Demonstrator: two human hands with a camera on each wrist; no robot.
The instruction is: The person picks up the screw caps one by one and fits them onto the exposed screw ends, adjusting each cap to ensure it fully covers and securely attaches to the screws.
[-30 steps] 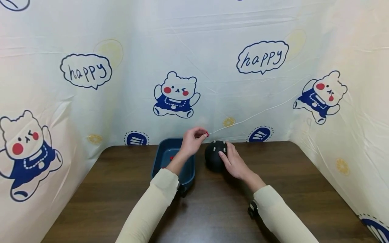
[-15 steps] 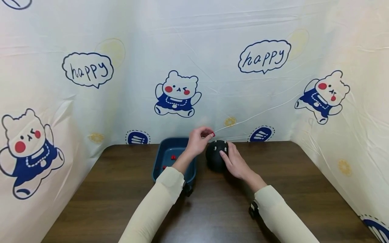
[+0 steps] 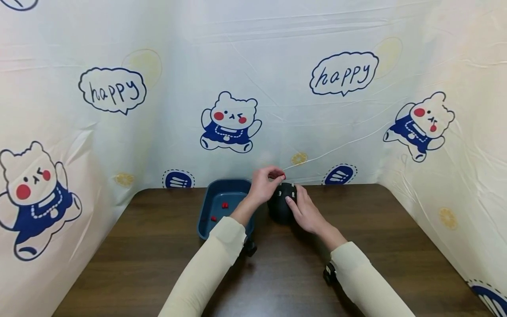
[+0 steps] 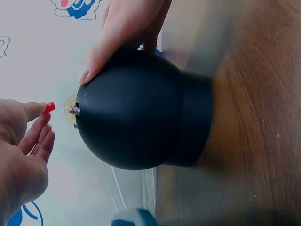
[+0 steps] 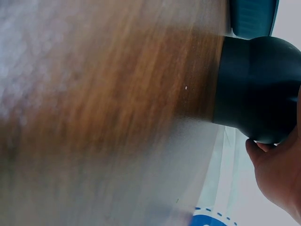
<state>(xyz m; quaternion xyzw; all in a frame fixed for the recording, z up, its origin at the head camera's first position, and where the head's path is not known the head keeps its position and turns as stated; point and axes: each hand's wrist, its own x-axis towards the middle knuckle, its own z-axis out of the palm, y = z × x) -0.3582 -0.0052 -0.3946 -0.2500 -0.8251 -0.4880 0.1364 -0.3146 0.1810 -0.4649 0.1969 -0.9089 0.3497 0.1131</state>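
Note:
Between thumb and forefinger my left hand (image 3: 262,186) pinches a small red piece (image 4: 50,108), whose exact kind I cannot tell. It is close over the top of a black ball-shaped body on a short round base (image 4: 131,110), which stands upright on the table. Metal threaded studs (image 4: 75,110) stick up from the ball's top. From the right, my right hand (image 3: 308,212) grips the ball, thumb on the near side and fingers round behind. In the right wrist view the black base (image 5: 233,80) sits on the wood.
Left of the ball is a blue tray (image 3: 203,215) with red pieces (image 3: 225,205) in it, partly hidden by the left forearm. The brown wooden table (image 3: 158,251) ends at a printed curtain (image 3: 277,132) behind and on both sides.
My left hand has moved to the right with the red piece, from beside the ball to over its top. More of the tray shows. My right hand stays on the ball.

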